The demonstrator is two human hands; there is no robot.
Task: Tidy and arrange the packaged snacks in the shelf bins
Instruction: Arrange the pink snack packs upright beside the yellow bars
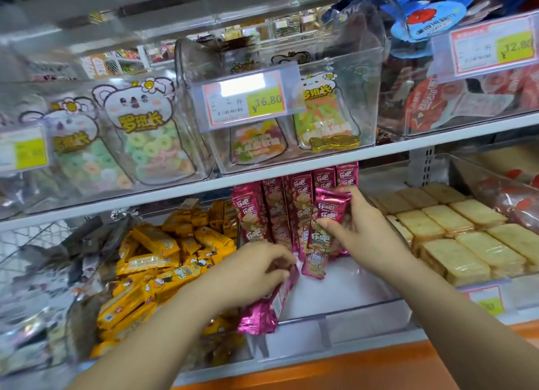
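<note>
Shelf (145,198): two tiers in view, and all the action is on the lower one, under the white board.
Clear bin (347,287): middle of the lower tier, with the front half showing bare white floor. There's room to fill, which I'd say is why both hands are in here.
Biscuit packs (455,232): next bin to the right, pale, laid flat in neat rows. They look sorted already.
Yellow packets (151,261): next bin to the left, a loose heap pointing every way. My guess is that one wants work too.
Pink packets (277,206): here's the job. They stand on end, side by side against the back of the clear bin, labels facing out so a shopper can read them.
Left hand (250,270): fingers curled over a loose packet (262,313) at the bin's front left, its crimped end poking past the front rim. It's gripped, probably ready as the next one to go upright.
Right hand (358,229): thumb and fingers clamped on a tilted packet (331,208), just in front of the row's right end. It looks to be getting lined up with its neighbours.
Price tag (248,103): clipped to the bin above, its yellow patch reading 16.80.
Gold fish (335,143): a small foil shape at the front of that upper bin, among the gummy bags. It may be a stray.
</note>
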